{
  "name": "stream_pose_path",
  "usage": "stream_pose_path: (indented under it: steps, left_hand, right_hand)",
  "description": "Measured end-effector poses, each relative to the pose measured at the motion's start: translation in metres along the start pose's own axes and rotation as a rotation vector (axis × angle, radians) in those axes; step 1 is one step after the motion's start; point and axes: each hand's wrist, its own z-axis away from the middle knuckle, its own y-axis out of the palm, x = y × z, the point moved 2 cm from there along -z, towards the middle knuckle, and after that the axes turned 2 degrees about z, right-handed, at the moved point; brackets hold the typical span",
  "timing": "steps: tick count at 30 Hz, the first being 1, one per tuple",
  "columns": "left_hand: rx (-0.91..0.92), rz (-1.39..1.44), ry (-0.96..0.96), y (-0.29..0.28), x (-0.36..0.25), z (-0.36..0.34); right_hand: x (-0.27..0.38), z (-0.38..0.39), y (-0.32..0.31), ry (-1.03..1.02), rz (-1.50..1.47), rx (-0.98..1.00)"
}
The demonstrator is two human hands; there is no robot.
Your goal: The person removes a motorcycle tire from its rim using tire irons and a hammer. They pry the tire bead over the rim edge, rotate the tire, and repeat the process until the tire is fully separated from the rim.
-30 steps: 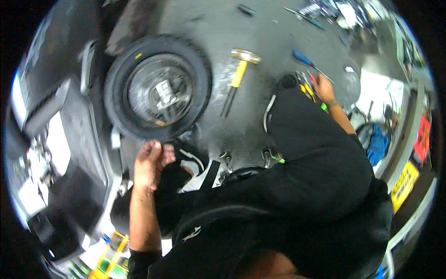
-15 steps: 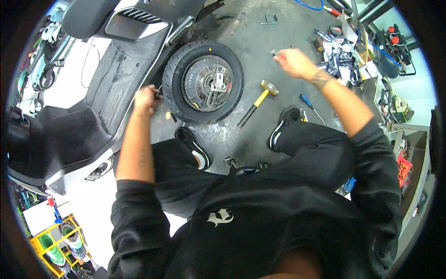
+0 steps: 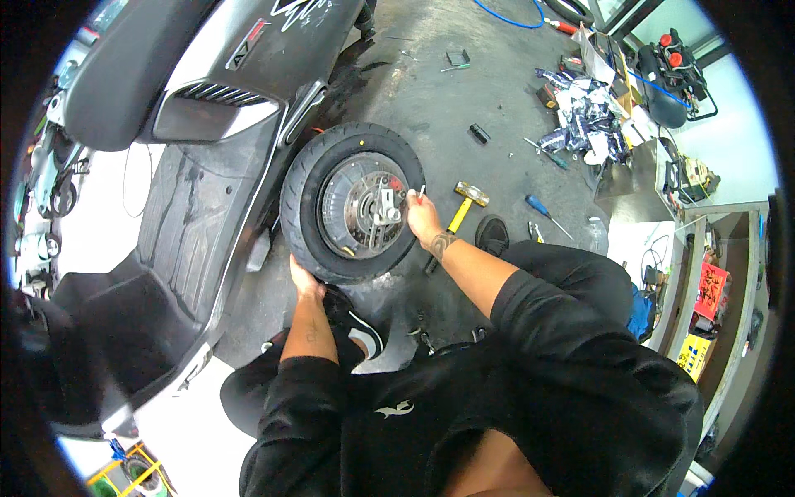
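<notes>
A motor wheel (image 3: 364, 205) with a black tyre and a grey metal hub stands close beside a scooter. Low on its near left side, my left hand (image 3: 306, 279) grips the tyre, its fingertips partly hidden by the rubber. My right hand (image 3: 423, 220) is closed at the wheel's right side, by the hub's bracket. A small red-and-white piece (image 3: 421, 195) shows at those fingers; its kind is too small to tell. Just right of that hand lies a hammer (image 3: 460, 211) with a yellow and black handle, partly covered by my forearm.
The scooter (image 3: 207, 190), with its flat footboard, fills the left side. On the floor lie a blue screwdriver (image 3: 546, 214), a teal-handled screwdriver (image 3: 548, 155) and a small black part (image 3: 479, 133). A heap of packets (image 3: 588, 124) and a metal cabinet (image 3: 629, 182) stand at right.
My left hand has come from the scooter's edge to the tyre's lower side. My right hand has swung in from the far right to the wheel. The view has shifted.
</notes>
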Motion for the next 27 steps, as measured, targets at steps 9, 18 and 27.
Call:
stream_pose_path:
  steps: [9,18,27]
  left_hand:
    - [0.373,0.135,0.044,0.02,0.011,0.02]
    - [0.045,-0.217,0.282,0.106,-0.052,0.1]
    - [0.036,-1.694,0.715,0.257,-0.125,0.141]
  right_hand:
    - [0.014,-0.043,0.045,0.255,-0.558,0.049]
    - [0.003,-0.026,0.049,0.53,-0.953,0.128]
    - [-0.022,0.049,0.066,0.985,-1.355,0.471]
